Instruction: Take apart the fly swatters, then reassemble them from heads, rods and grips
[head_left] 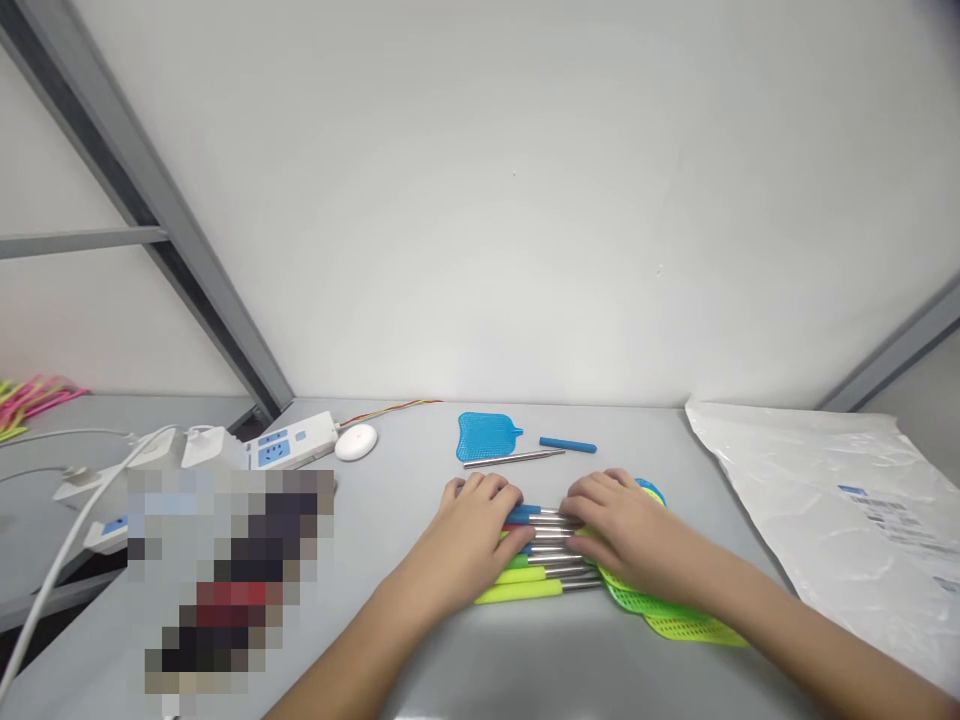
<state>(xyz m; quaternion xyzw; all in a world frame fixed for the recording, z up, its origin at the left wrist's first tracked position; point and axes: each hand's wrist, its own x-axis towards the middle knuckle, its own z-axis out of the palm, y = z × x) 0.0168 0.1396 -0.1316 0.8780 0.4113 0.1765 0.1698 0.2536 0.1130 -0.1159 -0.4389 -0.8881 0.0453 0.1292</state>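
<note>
Several fly swatters lie side by side on the grey table, with blue, red, green and yellow-green handles (pixel 525 591), thin metal rods and perforated plastic heads (pixel 694 627). Over the handles my left hand (pixel 480 530) curls, its fingers closed around the bundle. My right hand (pixel 619 520) grips the same bundle where the rods meet the heads, covering part of them. Just beyond the hands is a separate blue swatter head (pixel 486 437). Beside it rest a loose metal rod (pixel 514 460) and a blue handle (pixel 568 445), all apart from one another.
A white plastic mailing bag (pixel 832 520) covers the right side. On the left stand a power strip (pixel 292 443) with plugs and cables, a round white device (pixel 356 442) and a blurred-out item (pixel 240 580). Pink and yellow strips (pixel 37 400) lie farther left. A white wall closes off the back.
</note>
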